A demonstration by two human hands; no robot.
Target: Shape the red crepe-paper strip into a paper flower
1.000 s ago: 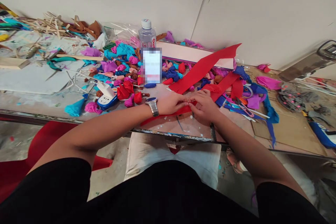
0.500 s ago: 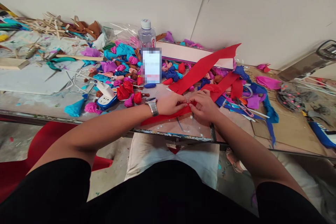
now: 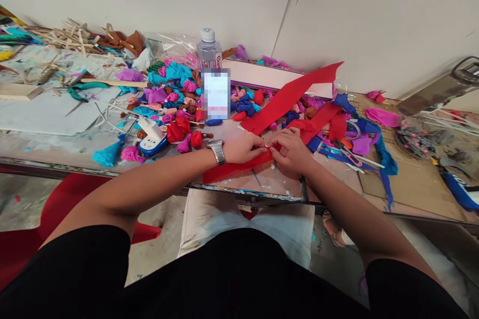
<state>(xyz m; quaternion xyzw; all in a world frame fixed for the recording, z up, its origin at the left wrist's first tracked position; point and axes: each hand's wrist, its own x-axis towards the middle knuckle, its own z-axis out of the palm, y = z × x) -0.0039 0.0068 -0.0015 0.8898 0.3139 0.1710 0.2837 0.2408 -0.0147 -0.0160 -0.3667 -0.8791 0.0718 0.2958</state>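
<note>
Red strip, laid flat along the near edge of the table and pinched at one spot by both hands. The left hand and right hand are held fingertip to fingertip, with fingers curled narrow on a fold of the strip; the fold itself is too small to be made out. A watch with a metal band is worn on the left wrist; its dial cannot be read.

Beyond the right hand, a second red band is draped up toward the wall, with blue scraps and magenta ones beside it. Beyond the left hand, rolled cloth buds in red, pink, blue and teal are heaped, with a white-and-blue power strip set just beside them. A clear bottle with a white cap is stood behind the heap. Red lettering is printed on its label, but only a few letters are exposed and they cannot be read with certainty. A blurred rectangle is placed before the bottle. Wooden sticks are piled at the far left.

The tabletop is pale, paint-flecked and metal-edged. Plain white wall panels are joined at a seam behind it. Below the table, a red chair and a white cushion are seen.
</note>
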